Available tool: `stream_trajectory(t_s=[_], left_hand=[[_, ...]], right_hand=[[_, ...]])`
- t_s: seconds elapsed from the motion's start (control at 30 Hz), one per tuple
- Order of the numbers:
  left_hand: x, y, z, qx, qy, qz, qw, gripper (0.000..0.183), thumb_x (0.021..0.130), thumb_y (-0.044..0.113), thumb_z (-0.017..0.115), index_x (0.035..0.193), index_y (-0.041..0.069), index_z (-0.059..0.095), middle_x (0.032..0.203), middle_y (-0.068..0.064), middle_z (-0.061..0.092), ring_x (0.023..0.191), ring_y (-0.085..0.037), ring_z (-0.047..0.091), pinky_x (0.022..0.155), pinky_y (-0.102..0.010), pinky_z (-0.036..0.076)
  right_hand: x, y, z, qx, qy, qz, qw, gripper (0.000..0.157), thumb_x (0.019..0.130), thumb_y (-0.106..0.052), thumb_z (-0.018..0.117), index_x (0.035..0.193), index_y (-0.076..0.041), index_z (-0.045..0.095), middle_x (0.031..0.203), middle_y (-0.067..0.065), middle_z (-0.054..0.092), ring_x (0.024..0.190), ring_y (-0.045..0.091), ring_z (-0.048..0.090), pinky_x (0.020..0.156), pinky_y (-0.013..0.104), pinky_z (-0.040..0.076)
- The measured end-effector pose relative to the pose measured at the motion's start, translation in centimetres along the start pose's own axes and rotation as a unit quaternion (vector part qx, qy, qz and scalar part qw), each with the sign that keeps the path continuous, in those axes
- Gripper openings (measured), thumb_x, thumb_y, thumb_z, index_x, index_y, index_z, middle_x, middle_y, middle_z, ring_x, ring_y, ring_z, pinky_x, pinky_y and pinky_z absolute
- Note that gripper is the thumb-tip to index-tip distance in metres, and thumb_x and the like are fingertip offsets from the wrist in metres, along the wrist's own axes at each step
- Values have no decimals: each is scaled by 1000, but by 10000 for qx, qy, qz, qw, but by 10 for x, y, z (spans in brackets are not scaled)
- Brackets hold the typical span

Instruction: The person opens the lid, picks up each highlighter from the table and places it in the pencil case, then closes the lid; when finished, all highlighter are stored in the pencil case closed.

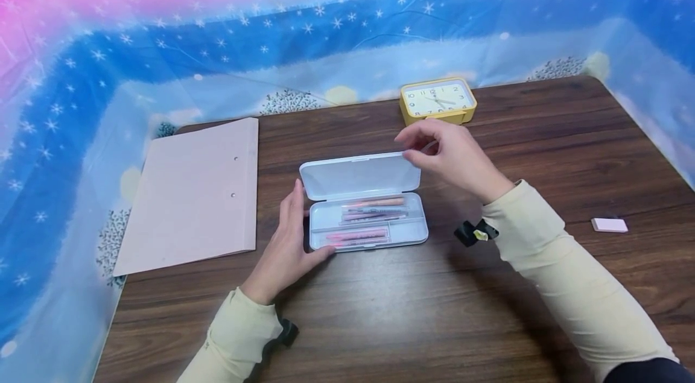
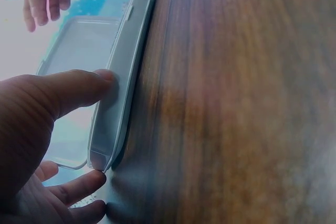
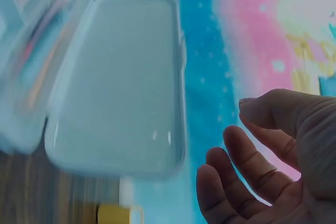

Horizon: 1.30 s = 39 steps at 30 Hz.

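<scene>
A white pencil case (image 1: 408, 230) lies on the table with its lid (image 1: 361, 177) raised and tilted back. Inside are several pens and pencils (image 1: 374, 213), some pinkish, in divided compartments. My left hand (image 1: 291, 244) holds the case at its left end. Its thumb (image 2: 84, 88) lies against the front wall, and its other fingers reach round the end. Near the lid's upper right corner is my right hand (image 1: 453, 154), fingers loosely bent and holding nothing. The right wrist view shows this right hand (image 3: 273, 166) apart from the lid's edge.
A pale pink folder (image 1: 190, 196) with two round holes lies to the left. Behind the right hand stands a yellow clock (image 1: 438, 101). A small white and pink eraser-like block (image 1: 609, 225) lies at the right on the brown wooden table (image 1: 380, 316). Patterned cloth (image 1: 326, 27) hangs around.
</scene>
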<state>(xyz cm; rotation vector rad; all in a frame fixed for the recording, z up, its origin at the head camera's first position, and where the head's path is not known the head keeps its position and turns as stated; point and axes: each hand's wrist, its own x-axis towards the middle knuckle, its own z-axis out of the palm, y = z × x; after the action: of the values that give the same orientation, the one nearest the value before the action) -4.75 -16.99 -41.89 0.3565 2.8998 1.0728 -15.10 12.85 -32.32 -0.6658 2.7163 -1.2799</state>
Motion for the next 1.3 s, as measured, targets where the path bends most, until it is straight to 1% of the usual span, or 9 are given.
stream_trajectory(t_s=[0.17,0.37,0.57,0.7,0.87,0.97,1.1,1.23,1.3], left_hand=[[0,0,0,24,10,-25,10000,128,76,28,86,158,18,-12,160,-11,12,129,-27,50,109,-44,43],[-1,0,0,-26,12,-1,10000,129,76,26,87,158,20,-13,161,-10,11,128,-27,51,109,-44,43],[-1,0,1,67,122,246,9996,131,75,21,87,158,18,-14,160,-16,11,126,-30,55,106,-44,47],[-1,0,1,51,152,186,9997,129,76,22,87,158,17,-13,160,-16,13,127,-31,54,105,-45,47],[-1,0,0,-64,140,110,9998,127,78,24,85,158,20,-14,160,-15,14,128,-29,53,107,-44,46],[-1,1,-2,-137,293,117,9994,118,82,27,81,159,20,-8,157,-15,20,129,-27,51,109,-44,44],[2,1,-4,-297,765,256,9963,93,91,26,71,159,13,10,151,-16,32,131,-29,49,112,-47,41],[8,4,-11,-600,1304,492,9884,68,96,19,64,154,11,30,144,-15,43,128,-30,54,107,-48,46],[12,5,-17,-688,1461,556,9853,57,97,16,63,149,11,41,138,-13,50,122,-28,58,102,-46,50]], right_hand=[[4,17,-6,-65,-49,420,9991,23,92,-12,67,116,-9,68,115,10,68,103,21,63,92,41,53],[4,35,0,96,-228,636,9977,18,94,-16,66,112,-12,69,109,7,68,101,20,62,90,39,52],[2,40,5,115,-301,605,9976,14,97,-21,62,108,-18,70,106,2,68,98,17,62,83,36,51],[0,41,5,112,-331,525,9980,13,98,-23,62,107,-21,71,107,-1,69,94,16,63,82,36,52],[-6,44,3,149,-420,215,9988,11,97,-22,64,106,-20,71,103,-1,69,94,14,62,86,36,52],[-10,45,2,164,-468,37,9988,11,96,-22,65,106,-20,71,101,-2,70,94,12,62,86,34,53],[-16,46,1,119,-494,-186,9985,11,95,-21,66,105,-21,71,100,-5,70,93,9,63,82,29,54],[-19,47,0,143,-566,-399,9975,12,95,-19,67,106,-21,71,101,-6,70,93,9,63,80,27,55],[-21,47,0,155,-611,-466,9969,12,94,-18,67,106,-22,71,101,-7,70,93,8,64,79,27,55]])
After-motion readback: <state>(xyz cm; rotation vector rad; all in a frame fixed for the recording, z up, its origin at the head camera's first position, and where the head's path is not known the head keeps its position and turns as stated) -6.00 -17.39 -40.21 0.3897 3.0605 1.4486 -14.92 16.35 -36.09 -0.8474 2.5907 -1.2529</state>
